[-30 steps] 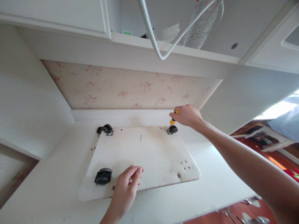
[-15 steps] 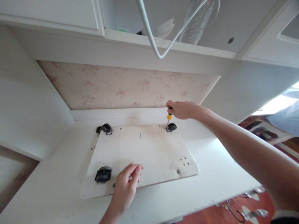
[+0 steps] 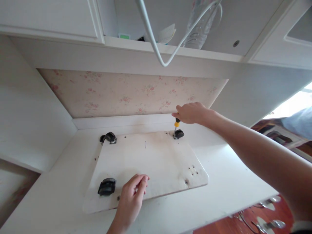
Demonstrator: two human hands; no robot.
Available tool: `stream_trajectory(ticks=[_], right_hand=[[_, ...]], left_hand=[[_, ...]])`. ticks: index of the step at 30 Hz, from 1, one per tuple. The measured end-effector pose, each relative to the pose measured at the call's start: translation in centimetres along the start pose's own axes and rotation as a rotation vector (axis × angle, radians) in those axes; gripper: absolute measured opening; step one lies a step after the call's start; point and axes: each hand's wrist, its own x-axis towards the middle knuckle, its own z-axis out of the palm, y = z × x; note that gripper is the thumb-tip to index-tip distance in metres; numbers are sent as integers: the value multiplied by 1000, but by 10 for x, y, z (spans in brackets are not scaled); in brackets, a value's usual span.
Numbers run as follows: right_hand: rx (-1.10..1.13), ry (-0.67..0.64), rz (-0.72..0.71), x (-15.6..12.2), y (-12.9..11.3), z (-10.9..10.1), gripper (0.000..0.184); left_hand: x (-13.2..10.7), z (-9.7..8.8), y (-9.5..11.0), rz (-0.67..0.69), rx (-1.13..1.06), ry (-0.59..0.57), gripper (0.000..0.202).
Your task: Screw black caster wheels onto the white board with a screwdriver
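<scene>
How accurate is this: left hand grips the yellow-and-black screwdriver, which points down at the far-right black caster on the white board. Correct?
Wrong hand: the head view shows the right hand gripping the yellow-and-black screwdriver. The rest stands: it points down at the far-right black caster on the white board.

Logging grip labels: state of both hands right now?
Left hand: curled closed over the white board; can't tell whether anything is inside.
Right hand: closed, holding a yellow-and-black screwdriver at the far-right caster.

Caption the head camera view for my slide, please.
Right hand holding a yellow and black screwdriver at a rounded black caster on a flat white board.
</scene>
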Motion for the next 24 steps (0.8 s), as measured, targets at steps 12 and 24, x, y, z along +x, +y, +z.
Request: stream_trajectory(ticks=[12, 24], right_hand=[[6, 17, -16, -3, 7, 5, 58], [52, -28, -66, -3, 16, 10, 49]], left_hand=[[0, 1, -2, 16, 27, 4, 40], [-2, 3, -1, 37, 54, 1, 40]])
